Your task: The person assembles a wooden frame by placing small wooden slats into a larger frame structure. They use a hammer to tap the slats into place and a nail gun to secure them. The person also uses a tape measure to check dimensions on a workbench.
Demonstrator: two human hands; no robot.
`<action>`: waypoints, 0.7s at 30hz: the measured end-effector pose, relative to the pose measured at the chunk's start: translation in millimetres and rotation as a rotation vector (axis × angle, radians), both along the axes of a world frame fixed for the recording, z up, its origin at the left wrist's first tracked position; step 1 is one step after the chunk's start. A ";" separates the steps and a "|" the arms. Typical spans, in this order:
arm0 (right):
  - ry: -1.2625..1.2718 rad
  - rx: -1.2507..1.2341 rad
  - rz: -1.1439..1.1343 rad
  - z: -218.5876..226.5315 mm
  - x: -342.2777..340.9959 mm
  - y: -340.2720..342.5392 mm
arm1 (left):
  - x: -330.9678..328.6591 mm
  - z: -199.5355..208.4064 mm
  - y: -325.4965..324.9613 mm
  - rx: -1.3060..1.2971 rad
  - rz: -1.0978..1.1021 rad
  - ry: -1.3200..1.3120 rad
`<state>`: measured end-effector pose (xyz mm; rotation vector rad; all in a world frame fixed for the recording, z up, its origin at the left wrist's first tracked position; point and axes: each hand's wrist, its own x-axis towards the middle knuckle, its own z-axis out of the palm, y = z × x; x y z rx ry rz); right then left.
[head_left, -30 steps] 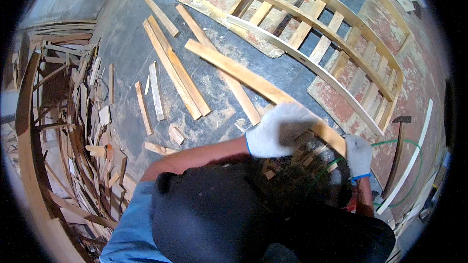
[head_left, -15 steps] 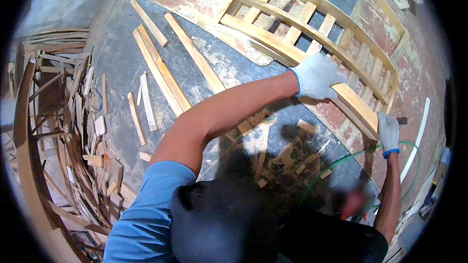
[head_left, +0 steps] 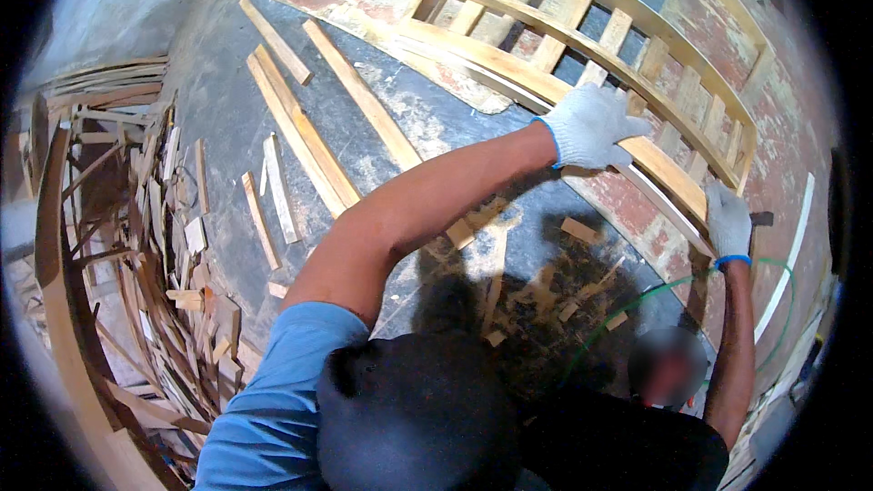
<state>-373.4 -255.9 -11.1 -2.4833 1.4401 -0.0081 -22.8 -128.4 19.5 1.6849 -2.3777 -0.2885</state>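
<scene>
My left hand [head_left: 593, 130], in a white knit glove with a blue cuff, lies over the front rail [head_left: 514, 59] of a slatted wooden frame [head_left: 568, 35], fingers spread. At the rail's right end is my right hand [head_left: 728, 225], in a matching glove, closed. A short dark blunt end [head_left: 762, 218] juts out to its right, apparently a hammer's head; its handle is hidden by the glove. A thinner edge [head_left: 667, 207] shows along the rail's near side.
Long wooden strips [head_left: 305, 127] lie on the dark floor sheet at left. A scrap-wood heap [head_left: 150, 236] fills the far left. Small offcuts [head_left: 579, 229] and sawdust lie nearer me. A green hose [head_left: 637, 298] and a white strip [head_left: 787, 255] are at right.
The wooden frame and both hands sit slightly higher in the picture, the right hand most. The whole view has also shifted a little. Both hands keep their places on the rail.
</scene>
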 end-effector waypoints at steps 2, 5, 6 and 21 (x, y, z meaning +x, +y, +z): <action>0.133 -0.202 0.175 3.1 -9.0 3.7 | 0.1 -9.2 -3.1 -0.077 -0.009 0.039; 0.207 -0.193 0.099 14.2 22.6 21.9 | -1.2 -10.2 4.8 -0.057 0.050 0.051; 0.052 -0.433 0.321 -3.0 11.0 23.8 | -6.0 -10.6 2.2 -0.112 0.040 0.045; -0.223 -0.206 0.016 -12.2 41.5 46.3 | -33.3 22.7 -28.2 0.098 -0.176 -0.242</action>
